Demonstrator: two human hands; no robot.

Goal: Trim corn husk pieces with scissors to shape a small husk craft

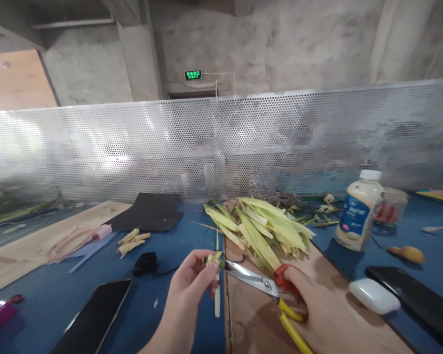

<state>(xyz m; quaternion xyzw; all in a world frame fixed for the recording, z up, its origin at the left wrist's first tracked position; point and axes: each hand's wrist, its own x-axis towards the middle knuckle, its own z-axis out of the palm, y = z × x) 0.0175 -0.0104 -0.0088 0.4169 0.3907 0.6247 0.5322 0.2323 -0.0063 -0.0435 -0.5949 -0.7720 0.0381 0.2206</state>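
Fingers (205,279) of the left hand (187,285) are being pinched around a folded corn-husk piece (214,257), which is being held near centre over the blue counter (192,221), beside the brown board (251,327). Steel scissors (258,281) are being gripped by the right hand (328,307), tips being aimed at the piece; whether contact is being made cannot be told. Trimming is apparently being carried out; a steady pinch, clear of the blades, seems to be called for next. Farther off, smooth, ribbed, tapering husk leaves (266,226) are being borne in a loose heap. At left, a fuzzy black thread ball (145,264) and glossy slab-like phone (96,314) are being supported by the counter.
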